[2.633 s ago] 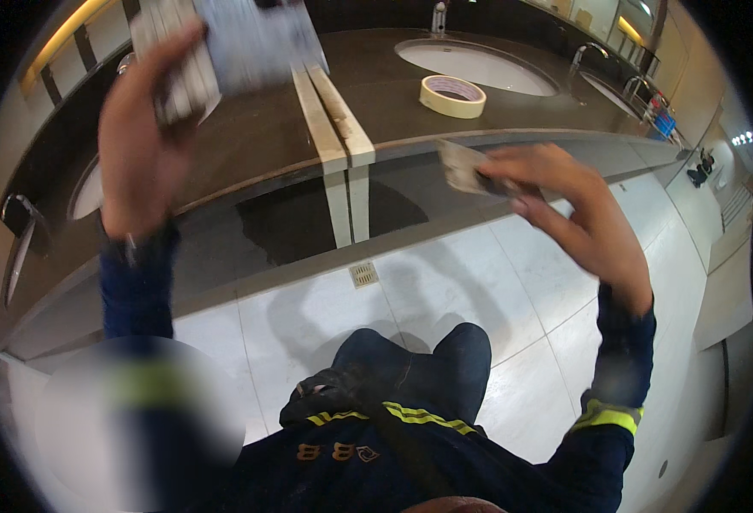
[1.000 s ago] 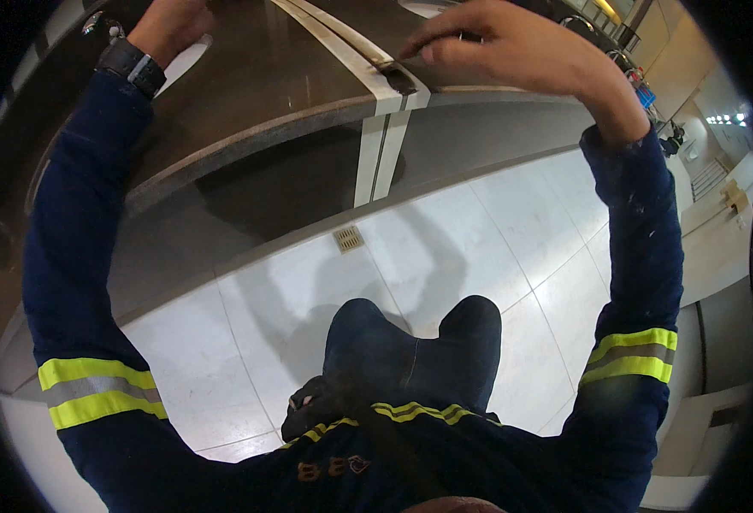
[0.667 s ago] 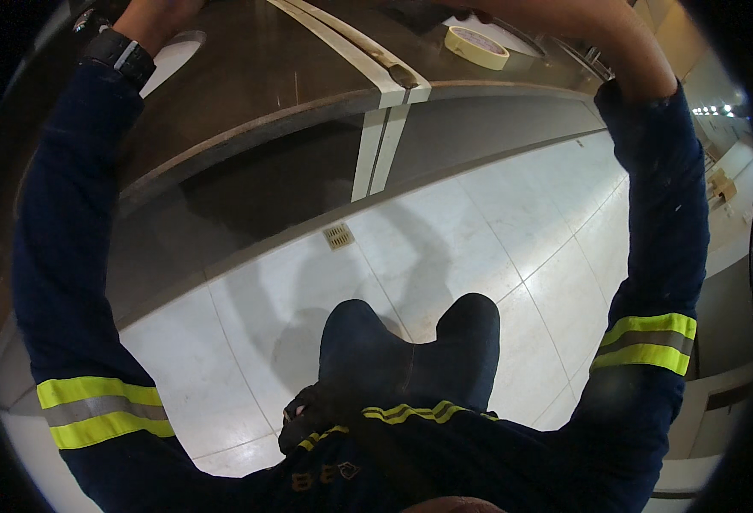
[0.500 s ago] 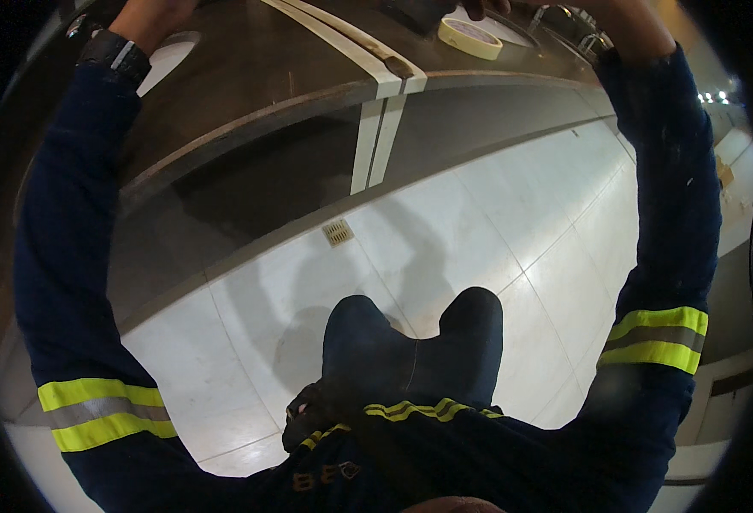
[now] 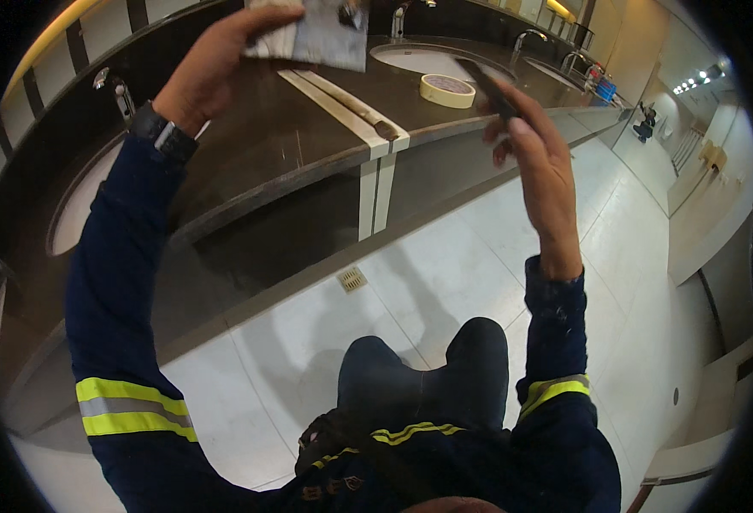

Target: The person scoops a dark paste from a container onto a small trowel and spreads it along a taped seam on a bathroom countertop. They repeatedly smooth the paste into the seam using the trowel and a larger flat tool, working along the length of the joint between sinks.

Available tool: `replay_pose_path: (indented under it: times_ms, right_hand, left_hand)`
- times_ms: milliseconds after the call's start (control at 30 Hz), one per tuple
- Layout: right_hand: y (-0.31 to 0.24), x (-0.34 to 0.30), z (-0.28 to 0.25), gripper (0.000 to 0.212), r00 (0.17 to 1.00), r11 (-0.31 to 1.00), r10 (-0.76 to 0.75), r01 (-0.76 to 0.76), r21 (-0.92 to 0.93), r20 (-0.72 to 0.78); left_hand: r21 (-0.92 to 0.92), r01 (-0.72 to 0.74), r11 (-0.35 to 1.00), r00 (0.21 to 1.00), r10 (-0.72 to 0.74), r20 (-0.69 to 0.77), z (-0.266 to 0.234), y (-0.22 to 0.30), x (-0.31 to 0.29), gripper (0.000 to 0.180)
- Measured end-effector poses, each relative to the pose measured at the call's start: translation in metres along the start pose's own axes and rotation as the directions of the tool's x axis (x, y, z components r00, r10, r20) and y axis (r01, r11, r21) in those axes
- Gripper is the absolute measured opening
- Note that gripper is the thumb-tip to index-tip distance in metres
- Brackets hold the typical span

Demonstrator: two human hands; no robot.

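My left hand [image 5: 212, 67], with a dark wristwatch, is closed on a flat, greyish-white sheet-like piece [image 5: 329, 43] with a dark smear; its material is unclear. It is raised over the dark countertop [image 5: 248, 145]. My right hand [image 5: 540, 158] grips a thin, dark, flat object [image 5: 485, 85], seen nearly edge-on, so its kind is unclear. Just left of that object, a cream roll of masking tape [image 5: 447, 91] lies flat on the counter. Two pale strips [image 5: 325, 101] border a brownish seam across the counter, and pale strips continue down its front.
Several sinks with chrome taps, including a nearby tap [image 5: 530, 38], are set in the counter. A blue object [image 5: 605, 89] stands at its far right end. Below are white floor tiles [image 5: 479, 265] with a square drain [image 5: 352, 280]. Wall mirrors rise behind the counter.
The view has shifted, showing more of the counter and taps. My hands have come into sight from the upper edge, and my right hand now shows beside the tape roll with the dark object.
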State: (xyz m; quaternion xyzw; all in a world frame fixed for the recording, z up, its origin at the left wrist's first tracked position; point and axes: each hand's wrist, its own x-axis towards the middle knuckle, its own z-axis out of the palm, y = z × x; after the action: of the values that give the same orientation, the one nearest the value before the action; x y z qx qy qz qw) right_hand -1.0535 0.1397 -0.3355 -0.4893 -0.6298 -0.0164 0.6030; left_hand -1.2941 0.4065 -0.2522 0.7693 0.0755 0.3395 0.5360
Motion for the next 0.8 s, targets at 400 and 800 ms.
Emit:
replay_pose_path:
  times_ms: [400, 800]
  right_hand:
    - [-0.048, 0.032, 0.019, 0.039, 0.907, 0.674, -0.302, 0.42, -0.607, 0.293]
    - [0.042, -0.099, 0.1, 0.041, 0.949, 0.989, -0.015, -0.032, -0.143, -0.314]
  left_hand:
    - [0.031, 0.079, 0.996, 0.978, -0.084, 0.193, -0.014, -0.012, 0.002, 0.033]
    - [-0.189, -0.009, 0.982, 0.997, -0.006, -0.077, -0.029, -0.017, 0.011, 0.031]
